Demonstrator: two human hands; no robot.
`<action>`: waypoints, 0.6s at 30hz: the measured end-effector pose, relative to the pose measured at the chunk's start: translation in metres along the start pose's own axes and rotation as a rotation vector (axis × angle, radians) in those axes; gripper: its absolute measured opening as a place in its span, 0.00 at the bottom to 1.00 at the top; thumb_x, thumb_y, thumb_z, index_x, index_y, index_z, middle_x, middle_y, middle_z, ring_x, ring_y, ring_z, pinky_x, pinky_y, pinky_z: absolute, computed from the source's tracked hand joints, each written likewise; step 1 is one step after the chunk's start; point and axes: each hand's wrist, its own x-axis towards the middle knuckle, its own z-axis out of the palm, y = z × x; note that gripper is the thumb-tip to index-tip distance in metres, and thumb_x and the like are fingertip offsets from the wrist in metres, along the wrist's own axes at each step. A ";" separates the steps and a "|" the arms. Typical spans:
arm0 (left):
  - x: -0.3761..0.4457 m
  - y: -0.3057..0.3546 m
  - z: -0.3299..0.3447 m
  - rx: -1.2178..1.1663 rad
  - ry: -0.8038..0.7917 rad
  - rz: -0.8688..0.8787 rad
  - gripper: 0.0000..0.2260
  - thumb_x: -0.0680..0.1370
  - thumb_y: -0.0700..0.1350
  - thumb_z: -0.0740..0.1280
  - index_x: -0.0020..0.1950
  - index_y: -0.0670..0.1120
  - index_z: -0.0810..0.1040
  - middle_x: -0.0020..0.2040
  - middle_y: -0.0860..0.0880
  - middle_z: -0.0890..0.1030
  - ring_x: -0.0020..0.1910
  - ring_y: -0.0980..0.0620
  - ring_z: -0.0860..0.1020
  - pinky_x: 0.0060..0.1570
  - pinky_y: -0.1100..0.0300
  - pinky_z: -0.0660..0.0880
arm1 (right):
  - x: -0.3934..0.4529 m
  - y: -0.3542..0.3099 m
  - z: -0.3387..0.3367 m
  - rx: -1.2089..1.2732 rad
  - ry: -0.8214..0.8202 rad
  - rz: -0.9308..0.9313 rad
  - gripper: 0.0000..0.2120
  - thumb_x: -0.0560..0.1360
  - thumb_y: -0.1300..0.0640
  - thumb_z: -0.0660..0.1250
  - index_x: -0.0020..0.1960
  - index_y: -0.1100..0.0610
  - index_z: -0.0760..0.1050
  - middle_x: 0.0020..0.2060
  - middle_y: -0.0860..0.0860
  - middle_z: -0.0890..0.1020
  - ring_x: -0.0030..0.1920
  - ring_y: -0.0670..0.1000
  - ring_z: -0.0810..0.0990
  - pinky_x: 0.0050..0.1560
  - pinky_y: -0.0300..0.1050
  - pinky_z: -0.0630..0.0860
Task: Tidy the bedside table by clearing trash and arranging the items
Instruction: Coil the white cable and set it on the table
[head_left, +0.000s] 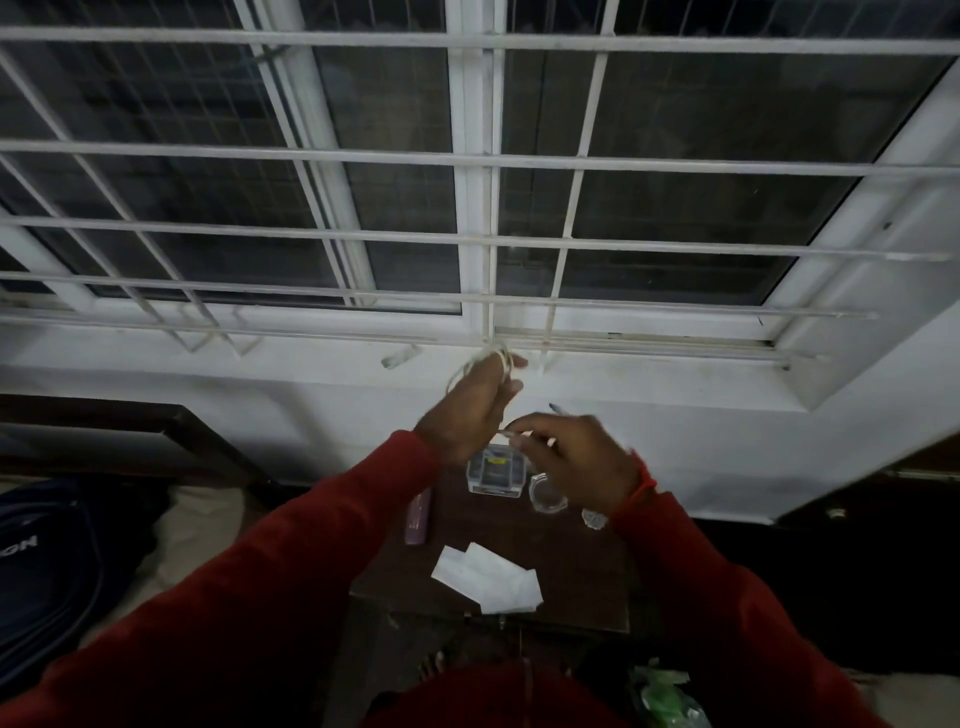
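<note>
Two hands above the surface (571, 597): left hand (470, 410) wrapped in white cable (480, 361), right hand (571, 457) pinching its end. Below: two paper scraps (488, 574), one clear box (493, 470), one purple tube (418, 517). Small round items blurred.

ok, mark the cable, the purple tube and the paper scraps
cable (480, 364): head view, on the white loops round the left hand.
purple tube (417, 519): head view, mid-body.
paper scraps (488, 577): head view, middle of the white pile.
</note>
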 end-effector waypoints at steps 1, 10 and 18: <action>-0.005 0.002 -0.002 -0.036 -0.122 -0.073 0.11 0.87 0.44 0.56 0.56 0.41 0.75 0.49 0.50 0.76 0.39 0.61 0.73 0.43 0.73 0.70 | 0.002 0.003 -0.010 -0.022 0.040 0.019 0.11 0.76 0.45 0.64 0.50 0.49 0.82 0.43 0.45 0.86 0.37 0.39 0.79 0.52 0.47 0.79; -0.018 0.044 -0.002 -1.060 -0.445 -0.540 0.26 0.82 0.67 0.52 0.37 0.49 0.71 0.28 0.53 0.61 0.20 0.58 0.58 0.20 0.66 0.59 | 0.003 0.031 -0.022 0.465 0.204 0.202 0.11 0.78 0.66 0.67 0.44 0.51 0.82 0.33 0.43 0.81 0.33 0.40 0.76 0.38 0.35 0.73; 0.009 0.024 0.003 -0.850 0.273 -0.328 0.16 0.88 0.50 0.52 0.60 0.44 0.77 0.40 0.50 0.75 0.36 0.54 0.76 0.41 0.60 0.79 | -0.012 0.007 0.030 0.239 -0.008 0.184 0.12 0.82 0.59 0.62 0.64 0.56 0.78 0.34 0.44 0.79 0.30 0.38 0.78 0.36 0.29 0.71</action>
